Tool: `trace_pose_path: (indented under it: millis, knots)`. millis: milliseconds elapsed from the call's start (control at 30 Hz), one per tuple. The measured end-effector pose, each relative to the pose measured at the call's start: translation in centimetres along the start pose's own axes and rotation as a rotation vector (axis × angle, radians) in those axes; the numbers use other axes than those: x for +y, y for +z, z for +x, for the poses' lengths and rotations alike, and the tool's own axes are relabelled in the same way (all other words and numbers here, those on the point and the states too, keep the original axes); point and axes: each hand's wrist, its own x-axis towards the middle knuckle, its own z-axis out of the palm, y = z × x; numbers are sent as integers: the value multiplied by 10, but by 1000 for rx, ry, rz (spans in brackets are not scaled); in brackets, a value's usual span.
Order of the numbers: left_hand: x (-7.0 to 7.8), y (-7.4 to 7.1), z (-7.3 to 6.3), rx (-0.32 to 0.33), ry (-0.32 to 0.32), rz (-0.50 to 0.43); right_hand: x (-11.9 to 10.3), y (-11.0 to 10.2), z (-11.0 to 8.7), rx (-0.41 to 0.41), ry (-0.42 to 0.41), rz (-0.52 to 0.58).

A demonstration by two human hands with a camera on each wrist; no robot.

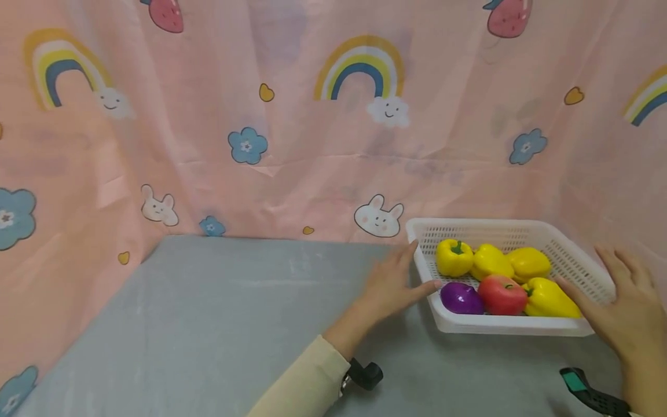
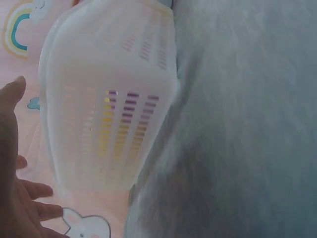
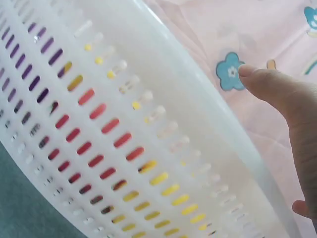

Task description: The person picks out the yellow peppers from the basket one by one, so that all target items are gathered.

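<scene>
A white plastic basket [image 1: 516, 326] with slotted walls stands at the right of the table. Inside lie a yellow bell pepper [image 1: 453, 259], a round yellow piece [image 1: 490, 263], an oval yellow piece [image 1: 530, 264], a shiny purple piece [image 1: 461, 299], a red apple-like fruit [image 1: 502, 296] and a longer yellow piece [image 1: 553, 299]. My left hand [image 1: 392, 284] is at the basket's left side, fingers spread; the left wrist view shows a gap to the basket wall [image 2: 74, 134]. At the right end is my right hand [image 1: 622, 307], thumb extended near the rim; whether it touches cannot be told.
A grey table [image 1: 234, 324] extends left of the basket. Pink cloth [image 1: 302, 191] printed with rainbows, rabbits and flowers hangs behind the table and along both sides. Dark bands with devices sit on both wrists.
</scene>
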Motion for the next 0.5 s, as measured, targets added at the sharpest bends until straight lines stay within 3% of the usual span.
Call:
trace_pose_path:
  millis: [367, 500]
  knots:
    - [6, 23, 0, 11, -77, -214, 23, 7, -4, -19, 92, 6]
    - [8, 27, -3, 0, -106, -312, 33, 9, -5, 18, 138, 76]
